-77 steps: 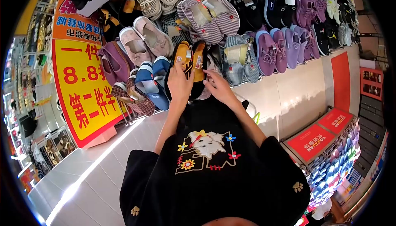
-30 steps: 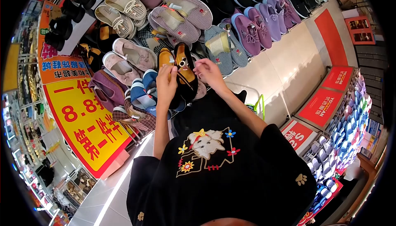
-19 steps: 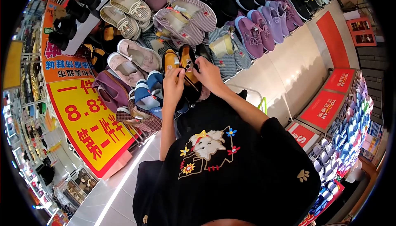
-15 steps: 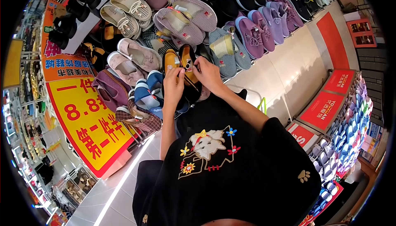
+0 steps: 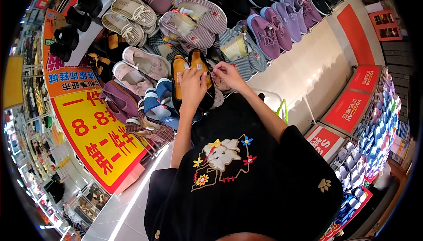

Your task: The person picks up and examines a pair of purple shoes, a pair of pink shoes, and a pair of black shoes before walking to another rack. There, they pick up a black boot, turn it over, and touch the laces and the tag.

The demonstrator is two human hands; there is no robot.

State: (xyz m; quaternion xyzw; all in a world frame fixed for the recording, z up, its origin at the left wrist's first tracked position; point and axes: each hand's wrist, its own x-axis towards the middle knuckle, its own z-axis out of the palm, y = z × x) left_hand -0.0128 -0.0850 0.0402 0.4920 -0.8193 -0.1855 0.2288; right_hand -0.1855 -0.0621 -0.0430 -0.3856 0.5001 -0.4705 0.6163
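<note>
Rested left hand (image 5: 193, 86), half-open, on black shoes (image 5: 197, 61) at the rack's (image 5: 153, 154) near edge — held right hand (image 5: 229, 76) nearly pinched beside them, with grip impossible to tell.

Pairs of shoes crowded a display rack (image 5: 309, 32) in a shop. Plaid shoes (image 5: 155, 129), blue-and-white shoes (image 5: 155, 107) and plum shoes (image 5: 120, 101) sat by its near left corner, pale pink shoes (image 5: 148, 67) behind them. Checked blue-gray slippers (image 5: 237, 51), purple lace-up sneakers (image 5: 265, 37) and lavender shoes (image 5: 289, 19) lined the near edge rightward; beige checked shoes (image 5: 143, 14) lay farther back.
</note>
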